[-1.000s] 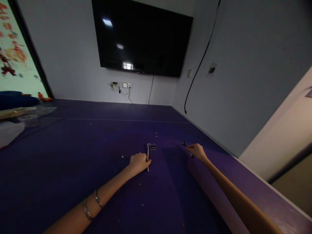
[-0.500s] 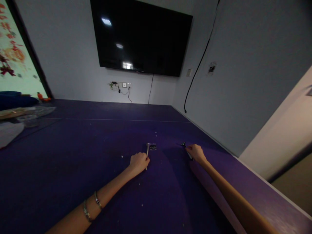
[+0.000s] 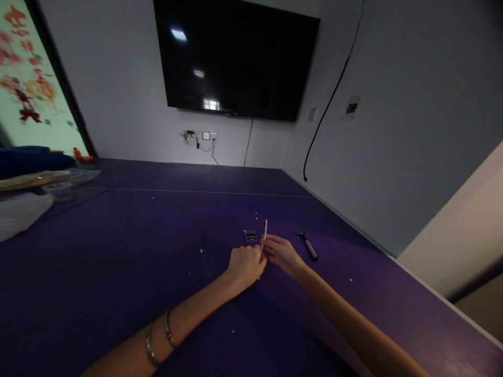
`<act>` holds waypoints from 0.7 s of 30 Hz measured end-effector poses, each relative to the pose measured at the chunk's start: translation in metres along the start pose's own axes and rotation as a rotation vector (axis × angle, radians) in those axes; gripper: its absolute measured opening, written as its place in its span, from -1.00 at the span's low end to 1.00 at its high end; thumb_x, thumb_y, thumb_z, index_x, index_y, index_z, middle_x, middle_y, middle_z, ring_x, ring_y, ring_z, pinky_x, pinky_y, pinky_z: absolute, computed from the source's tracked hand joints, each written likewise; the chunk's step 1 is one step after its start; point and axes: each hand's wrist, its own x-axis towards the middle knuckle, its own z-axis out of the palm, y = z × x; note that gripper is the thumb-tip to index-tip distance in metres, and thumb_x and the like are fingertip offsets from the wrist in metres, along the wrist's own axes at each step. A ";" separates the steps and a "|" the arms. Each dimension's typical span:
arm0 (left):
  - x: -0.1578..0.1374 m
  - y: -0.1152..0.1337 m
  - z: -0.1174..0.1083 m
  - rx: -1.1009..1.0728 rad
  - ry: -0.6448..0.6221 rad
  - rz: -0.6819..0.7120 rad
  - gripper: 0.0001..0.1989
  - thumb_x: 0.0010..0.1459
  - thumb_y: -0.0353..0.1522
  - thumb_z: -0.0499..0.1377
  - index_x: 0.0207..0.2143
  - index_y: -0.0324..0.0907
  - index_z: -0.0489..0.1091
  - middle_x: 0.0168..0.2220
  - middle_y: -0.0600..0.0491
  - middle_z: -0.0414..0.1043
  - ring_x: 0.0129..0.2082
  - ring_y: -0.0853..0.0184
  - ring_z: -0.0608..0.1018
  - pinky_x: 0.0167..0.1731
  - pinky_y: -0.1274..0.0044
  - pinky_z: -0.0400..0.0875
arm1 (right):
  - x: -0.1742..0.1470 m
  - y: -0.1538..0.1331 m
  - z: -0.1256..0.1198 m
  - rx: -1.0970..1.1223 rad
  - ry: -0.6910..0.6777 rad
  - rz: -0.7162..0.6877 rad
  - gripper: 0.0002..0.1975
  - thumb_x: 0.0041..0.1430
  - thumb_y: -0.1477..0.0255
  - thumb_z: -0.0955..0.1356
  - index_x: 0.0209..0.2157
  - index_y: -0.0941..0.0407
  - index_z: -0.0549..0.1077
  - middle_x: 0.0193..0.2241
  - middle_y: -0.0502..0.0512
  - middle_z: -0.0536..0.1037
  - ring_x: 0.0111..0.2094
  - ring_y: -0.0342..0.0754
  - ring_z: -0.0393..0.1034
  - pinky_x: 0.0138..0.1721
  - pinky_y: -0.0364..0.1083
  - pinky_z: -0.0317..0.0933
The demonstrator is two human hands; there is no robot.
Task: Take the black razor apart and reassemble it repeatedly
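My left hand (image 3: 247, 266) is closed around a thin white toothbrush (image 3: 265, 229), which stands nearly upright with its head above my fist. Fingers of my right hand (image 3: 282, 253) meet at the toothbrush just above my left fist and pinch it; my left hand partly hides their contact. A razor (image 3: 309, 246) with a dark head and a grey-and-black handle lies on the purple table, right of my right hand. Just left of the toothbrush lies a small clear pack (image 3: 250, 236) with dark pieces inside.
The purple tabletop (image 3: 157, 251) carries scattered white specks. Plastic bags (image 3: 25, 212) and a dark blue cloth (image 3: 33, 161) lie at the far left, near an orange object (image 3: 81, 155). A black cable (image 3: 328, 115) hangs down the right wall; a television (image 3: 239, 57) hangs ahead.
My right hand has let go of the razor, leaving it on the table, and moved left to the toothbrush. My left hand has shifted right with the toothbrush. The view has turned slightly.
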 end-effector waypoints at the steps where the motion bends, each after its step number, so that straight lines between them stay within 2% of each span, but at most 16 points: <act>1: 0.000 0.001 0.000 -0.005 -0.001 0.000 -0.70 0.17 -0.31 -0.08 -0.27 -0.23 0.41 -0.40 -0.11 0.52 -0.38 0.12 0.56 -0.39 0.35 0.39 | 0.000 0.001 0.001 -0.008 0.003 -0.010 -0.74 -0.19 0.45 0.47 -0.36 0.16 0.47 -0.48 0.02 0.51 -0.47 -0.16 0.41 -0.41 -0.17 0.29; 6: 0.004 0.002 0.005 -0.107 -0.004 0.023 -0.65 0.18 -0.15 -0.08 -0.30 -0.18 0.38 -0.42 -0.04 0.50 -0.39 0.17 0.55 -0.39 0.40 0.37 | 0.001 -0.009 -0.014 -0.077 0.065 -0.059 -0.76 -0.19 0.43 0.46 -0.37 0.17 0.50 -0.52 0.02 0.49 -0.50 -0.18 0.37 -0.49 -0.20 0.26; 10: 0.017 -0.011 0.014 -0.181 0.029 0.003 -0.59 0.15 -0.06 -0.08 -0.40 -0.15 0.37 -0.46 0.02 0.47 -0.43 0.23 0.52 -0.40 0.45 0.33 | 0.005 -0.034 -0.051 -0.213 0.144 -0.081 -0.80 -0.19 0.44 0.44 -0.40 0.17 0.53 -0.48 0.06 0.52 -0.47 -0.17 0.38 -0.43 -0.18 0.29; 13: 0.033 -0.034 0.022 -0.229 0.041 -0.074 -0.66 0.13 -0.11 -0.01 -0.43 -0.15 0.35 -0.46 0.05 0.45 -0.42 0.28 0.50 -0.43 0.50 0.29 | 0.008 -0.055 -0.094 -0.444 0.277 -0.118 -0.84 -0.17 0.42 0.41 -0.46 0.19 0.54 -0.54 0.06 0.51 -0.52 -0.16 0.37 -0.47 -0.20 0.26; 16: 0.048 -0.059 0.030 -0.300 0.050 -0.125 -0.77 0.12 -0.21 0.03 -0.41 -0.16 0.35 -0.41 0.06 0.44 -0.40 0.33 0.48 -0.41 0.54 0.28 | 0.010 -0.069 -0.140 -0.747 0.412 -0.168 -0.78 -0.12 0.39 0.35 -0.46 0.24 0.56 -0.62 0.02 0.47 -0.58 -0.15 0.34 -0.54 -0.21 0.20; 19: 0.057 -0.076 0.037 -0.307 0.116 -0.076 -0.85 0.10 -0.31 0.04 -0.40 -0.18 0.35 -0.33 0.02 0.42 -0.28 0.32 0.45 -0.30 0.53 0.30 | 0.010 -0.074 -0.172 -1.074 0.530 -0.185 -0.75 -0.10 0.37 0.33 -0.45 0.24 0.57 -0.69 -0.01 0.44 -0.59 -0.12 0.35 -0.59 -0.23 0.12; 21: 0.061 -0.082 0.041 -0.308 0.155 -0.013 -0.86 0.09 -0.34 0.05 -0.34 -0.19 0.35 -0.26 0.00 0.40 -0.19 0.29 0.43 -0.19 0.49 0.30 | 0.011 -0.073 -0.182 -1.283 0.557 -0.182 -0.77 -0.09 0.40 0.31 -0.50 0.23 0.57 -0.70 -0.01 0.44 -0.55 -0.09 0.38 -0.58 -0.23 0.08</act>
